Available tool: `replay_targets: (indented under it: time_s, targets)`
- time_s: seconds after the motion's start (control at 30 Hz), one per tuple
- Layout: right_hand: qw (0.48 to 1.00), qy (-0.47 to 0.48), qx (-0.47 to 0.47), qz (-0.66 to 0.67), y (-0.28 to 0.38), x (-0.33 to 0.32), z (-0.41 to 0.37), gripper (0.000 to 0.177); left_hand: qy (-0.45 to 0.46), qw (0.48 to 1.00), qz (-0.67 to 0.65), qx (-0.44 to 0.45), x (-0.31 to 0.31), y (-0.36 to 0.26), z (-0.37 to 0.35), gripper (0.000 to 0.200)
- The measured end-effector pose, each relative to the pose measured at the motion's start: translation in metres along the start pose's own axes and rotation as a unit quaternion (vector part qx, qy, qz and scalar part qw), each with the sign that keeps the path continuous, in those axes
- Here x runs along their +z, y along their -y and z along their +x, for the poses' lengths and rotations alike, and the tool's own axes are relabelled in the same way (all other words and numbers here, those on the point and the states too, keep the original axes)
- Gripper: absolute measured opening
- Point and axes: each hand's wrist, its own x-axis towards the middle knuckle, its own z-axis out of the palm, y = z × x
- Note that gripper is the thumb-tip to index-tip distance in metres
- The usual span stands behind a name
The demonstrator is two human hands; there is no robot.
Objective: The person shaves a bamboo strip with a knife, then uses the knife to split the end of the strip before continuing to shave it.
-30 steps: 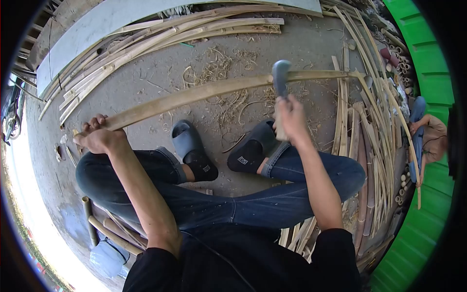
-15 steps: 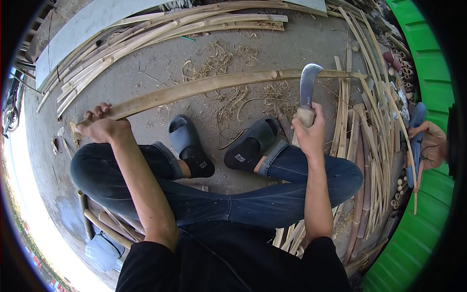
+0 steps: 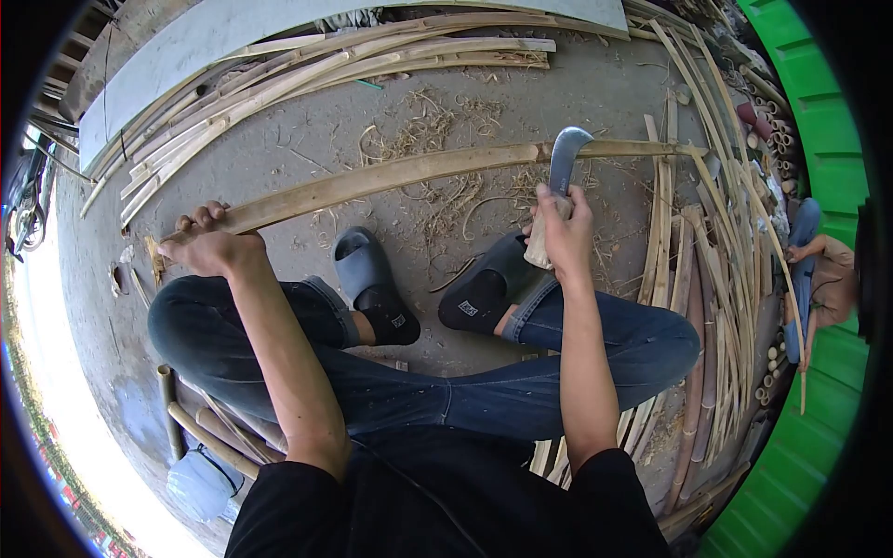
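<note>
My left hand is wrapped round the near end of a long split bamboo strip. The strip runs across in front of my feet to the right, its far end over other strips. In my right hand is a billhook, gripped by its pale wooden handle. Its curved metal blade points up with the hooked tip to the right, overlapping the bamboo strip in this view.
Long bamboo strips lie at the back left, and more are stacked at right. Curled shavings litter the concrete floor. A person handles a strip by the green wall. A grey bag sits at lower left.
My right hand has shifted left with the billhook, and the blade now leans and sits further left along the strip. The left hand keeps its hold; the whole view has shifted slightly.
</note>
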Motion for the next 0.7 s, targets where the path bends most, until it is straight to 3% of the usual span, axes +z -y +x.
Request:
replay_targets:
  time_s: [0.07,0.13,0.17,0.23,0.37,0.5,0.6,0.63,0.7]
  targets:
    - [1.0,-0.013,-0.008,0.017,0.0,0.007,0.003,0.028,-0.007,1.0,0.002,0.006,0.002,0.001,-0.001,0.053]
    - [0.999,0.044,0.022,-0.008,0.002,0.024,-0.011,0.029,-0.016,1.0,0.01,0.012,0.001,0.0,-0.001,0.053]
    - [0.994,0.079,0.065,0.046,0.004,0.043,-0.029,0.029,-0.017,1.0,0.011,0.014,0.001,0.0,-0.003,0.054]
    - [0.993,0.116,0.004,0.036,-0.01,0.083,-0.058,0.033,-0.015,1.0,0.01,0.013,0.001,0.001,0.0,0.054]
    - [0.988,0.155,0.004,0.027,-0.012,0.063,-0.045,0.035,-0.012,1.0,0.003,0.003,-0.002,0.001,0.002,0.054]
    - [0.998,0.038,0.042,-0.025,-0.018,0.046,-0.015,0.022,0.016,1.0,-0.009,0.005,-0.007,0.004,0.005,0.054]
    - [0.985,0.169,0.035,0.029,0.007,0.112,-0.075,0.026,-0.025,0.999,0.02,0.017,-0.005,0.008,0.005,0.054]
    - [0.971,0.239,-0.012,-0.007,0.013,0.126,-0.085,0.027,-0.018,0.999,0.02,0.017,-0.009,0.009,0.007,0.054]
    - [0.944,0.317,0.012,0.089,0.033,0.155,-0.104,0.03,0.109,0.994,-0.025,0.017,-0.022,0.009,0.015,0.054]
